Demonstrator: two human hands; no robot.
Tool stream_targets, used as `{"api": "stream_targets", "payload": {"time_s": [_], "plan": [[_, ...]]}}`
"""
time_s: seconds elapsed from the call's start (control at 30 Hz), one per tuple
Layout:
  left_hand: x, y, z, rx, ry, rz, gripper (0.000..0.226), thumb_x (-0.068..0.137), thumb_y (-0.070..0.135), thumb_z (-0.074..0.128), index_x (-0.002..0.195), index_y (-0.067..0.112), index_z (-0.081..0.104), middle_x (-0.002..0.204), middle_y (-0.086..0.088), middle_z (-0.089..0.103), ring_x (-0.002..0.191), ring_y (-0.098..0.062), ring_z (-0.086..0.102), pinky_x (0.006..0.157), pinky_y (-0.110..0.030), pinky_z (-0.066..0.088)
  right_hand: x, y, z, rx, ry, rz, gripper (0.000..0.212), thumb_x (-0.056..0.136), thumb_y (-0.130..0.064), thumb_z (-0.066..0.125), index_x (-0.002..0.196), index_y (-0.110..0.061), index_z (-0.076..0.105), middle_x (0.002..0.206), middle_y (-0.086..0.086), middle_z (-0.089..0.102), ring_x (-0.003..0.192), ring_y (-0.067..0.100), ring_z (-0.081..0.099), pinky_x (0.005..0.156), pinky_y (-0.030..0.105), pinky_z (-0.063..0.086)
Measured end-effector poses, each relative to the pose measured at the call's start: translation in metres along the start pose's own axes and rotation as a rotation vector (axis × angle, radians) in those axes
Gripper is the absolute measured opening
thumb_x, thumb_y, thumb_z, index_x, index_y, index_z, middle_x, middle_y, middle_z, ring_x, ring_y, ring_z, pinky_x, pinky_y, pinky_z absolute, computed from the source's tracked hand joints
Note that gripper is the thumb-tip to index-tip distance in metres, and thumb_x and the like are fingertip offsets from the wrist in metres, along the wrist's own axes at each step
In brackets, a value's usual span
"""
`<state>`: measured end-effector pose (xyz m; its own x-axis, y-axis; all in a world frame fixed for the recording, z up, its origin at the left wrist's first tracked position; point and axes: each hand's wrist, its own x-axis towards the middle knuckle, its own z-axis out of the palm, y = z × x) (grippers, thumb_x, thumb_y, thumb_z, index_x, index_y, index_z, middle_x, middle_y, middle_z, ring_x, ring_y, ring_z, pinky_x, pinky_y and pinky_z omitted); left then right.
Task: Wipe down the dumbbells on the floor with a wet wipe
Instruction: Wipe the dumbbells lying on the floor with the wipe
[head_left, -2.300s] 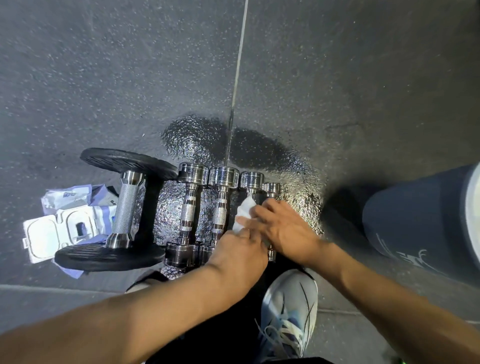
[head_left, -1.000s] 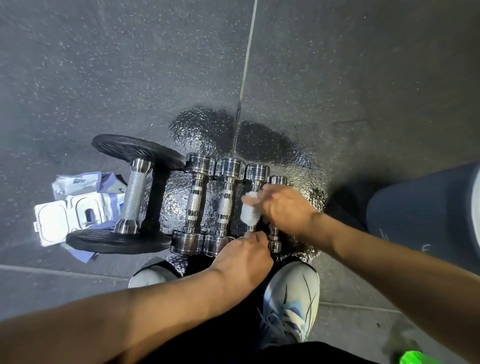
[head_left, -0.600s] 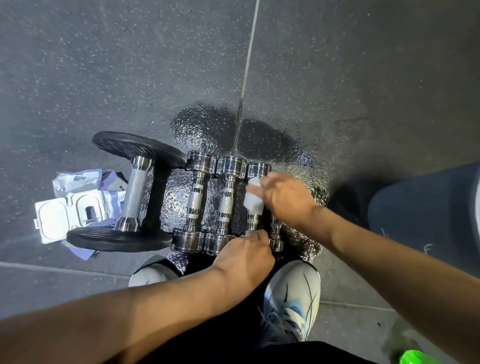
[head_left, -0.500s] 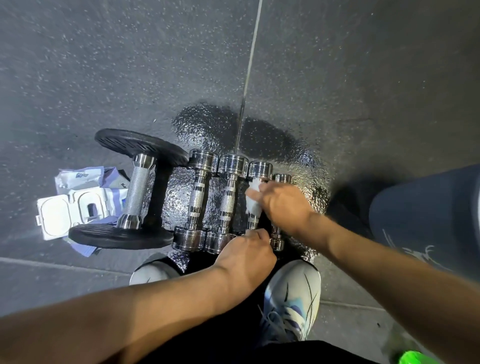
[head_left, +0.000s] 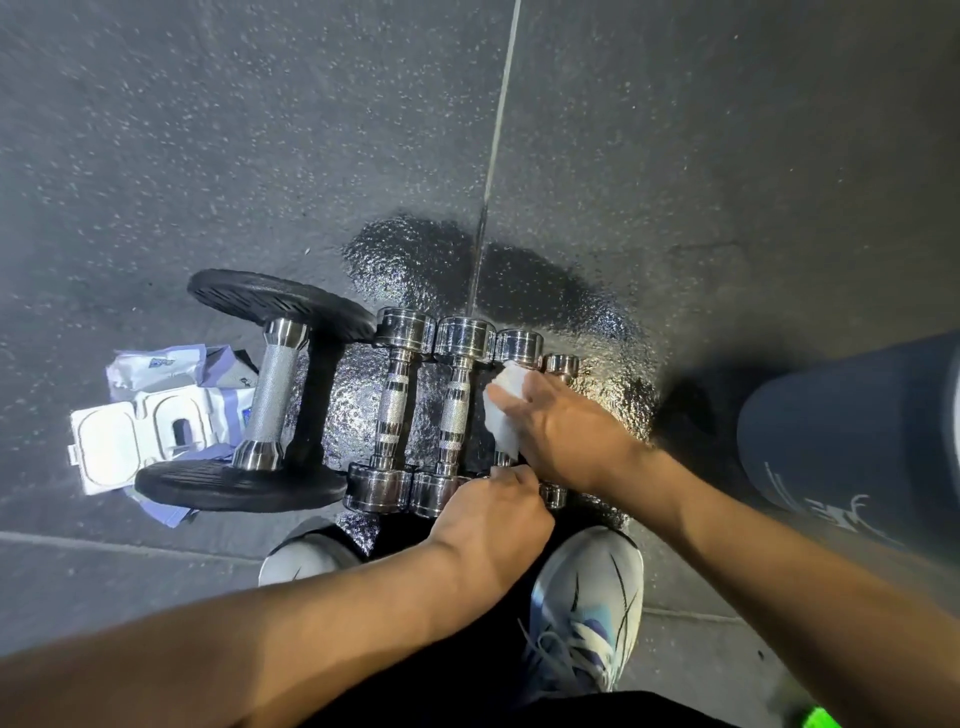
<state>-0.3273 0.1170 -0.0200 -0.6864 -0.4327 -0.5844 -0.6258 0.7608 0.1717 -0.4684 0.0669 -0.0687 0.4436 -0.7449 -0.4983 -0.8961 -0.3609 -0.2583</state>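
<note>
Speckled rubber floor (head_left: 675, 156) shines wet around the weights. At nine o'clock lies an opened wipes packet (head_left: 140, 436), just beside a black-plate dumbbell (head_left: 270, 400). Toward three o'clock from it, chrome dumbbells (head_left: 392, 410) sit side by side. On the third chrome dumbbell (head_left: 519, 345), the right hand (head_left: 566, 431) clasps a wet wipe (head_left: 501, 410) round the handle. At its six o'clock, the left hand (head_left: 493, 519) curls over the near head.

Dark grey floor (head_left: 208, 130), pale speckles. Silver chrome dumbbells (head_left: 395, 410), knurled bands. Left of them: plate dumbbell (head_left: 270, 400), black discs; wipe pack (head_left: 135, 431), white and lilac. White wet wipe (head_left: 501, 415). White shoe (head_left: 587, 597), black streaks, blue.
</note>
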Motion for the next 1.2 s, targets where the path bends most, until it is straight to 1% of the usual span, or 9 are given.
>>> {"api": "stream_targets", "payload": {"time_s": [0.13,0.27,0.43,0.57,0.67,0.77,0.9,1.03,1.2], "plan": [[0.000,0.002,0.001,0.005,0.062,-0.005,0.036,0.103,0.003,0.037,0.129,0.000,0.061,0.132,-0.023,0.054,0.117,-0.032,0.058,0.074,-0.035,0.043,-0.009,0.007,0.013,0.263,0.146,0.041,0.060,0.095,-0.039,0.039,0.153,-0.027,0.034,0.131,0.017,0.052,0.099,0.032,0.065,0.083,0.045,0.057],[0.000,0.003,0.002,0.000,0.062,-0.010,0.035,0.102,0.003,0.039,0.127,0.000,0.063,0.130,-0.023,0.054,0.115,-0.033,0.058,0.080,-0.036,0.050,-0.017,-0.007,0.014,0.364,0.434,0.070,0.037,0.104,-0.029,0.052,0.140,-0.027,0.046,0.138,0.012,0.039,0.075,0.023,0.062,0.060,0.030,0.053],[0.001,0.002,0.000,-0.014,0.062,-0.006,0.034,0.103,0.003,0.039,0.127,0.003,0.063,0.131,-0.021,0.054,0.116,-0.031,0.058,0.071,-0.034,0.038,-0.004,-0.012,0.016,0.100,0.563,0.074,0.026,0.096,-0.024,0.066,0.121,-0.016,0.066,0.125,0.012,0.057,0.102,0.025,0.055,0.069,0.035,0.058],[0.002,0.001,0.007,-0.047,0.049,0.009,0.034,0.102,0.003,0.040,0.124,0.003,0.065,0.127,-0.021,0.056,0.114,-0.032,0.059,0.081,-0.038,0.052,-0.011,-0.011,0.035,0.199,0.474,0.069,0.019,0.097,-0.017,0.065,0.115,-0.015,0.068,0.126,0.006,0.063,0.115,0.028,0.058,0.076,0.039,0.063],[-0.003,0.000,0.005,-0.025,0.088,-0.027,0.027,0.092,0.009,0.051,0.103,0.010,0.077,0.104,-0.013,0.068,0.092,-0.024,0.068,0.066,-0.030,0.053,-0.027,-0.012,0.040,0.205,0.481,-0.064,0.043,0.071,-0.011,0.091,0.110,-0.017,0.075,0.122,-0.001,0.071,0.115,0.012,0.055,0.094,0.026,0.052],[0.001,0.003,0.011,-0.028,0.108,0.014,0.033,0.101,0.004,0.041,0.119,0.005,0.068,0.122,-0.021,0.060,0.107,-0.032,0.063,0.075,-0.035,0.051,-0.032,-0.008,0.027,0.153,0.471,-0.147,0.048,0.057,-0.005,0.096,0.102,-0.016,0.080,0.114,-0.001,0.075,0.109,0.004,0.056,0.090,0.020,0.050],[0.003,0.003,0.008,-0.019,0.104,0.003,0.031,0.101,0.004,0.040,0.120,0.002,0.065,0.125,-0.022,0.054,0.110,-0.032,0.058,0.075,-0.035,0.045,-0.007,0.005,0.009,0.191,0.410,-0.049,0.013,0.087,-0.001,0.071,0.095,-0.012,0.074,0.104,0.008,0.075,0.082,0.025,0.073,0.071,0.029,0.061],[0.002,0.001,0.009,-0.051,0.088,-0.011,0.031,0.101,0.006,0.041,0.120,0.004,0.066,0.124,-0.020,0.056,0.110,-0.031,0.057,0.078,-0.035,0.047,0.008,-0.003,0.014,0.051,0.253,0.038,0.030,0.107,-0.027,0.030,0.098,-0.017,0.057,0.092,0.008,0.069,0.064,0.018,0.065,0.061,0.031,0.059],[0.001,-0.001,0.011,-0.044,0.095,0.002,0.034,0.103,0.004,0.038,0.126,0.001,0.063,0.129,-0.024,0.056,0.116,-0.036,0.057,0.087,-0.041,0.050,-0.007,-0.002,0.033,0.314,0.106,-0.056,0.016,0.102,-0.035,0.056,0.093,-0.028,0.067,0.087,-0.007,0.068,0.078,0.007,0.062,0.074,0.021,0.051]]}}
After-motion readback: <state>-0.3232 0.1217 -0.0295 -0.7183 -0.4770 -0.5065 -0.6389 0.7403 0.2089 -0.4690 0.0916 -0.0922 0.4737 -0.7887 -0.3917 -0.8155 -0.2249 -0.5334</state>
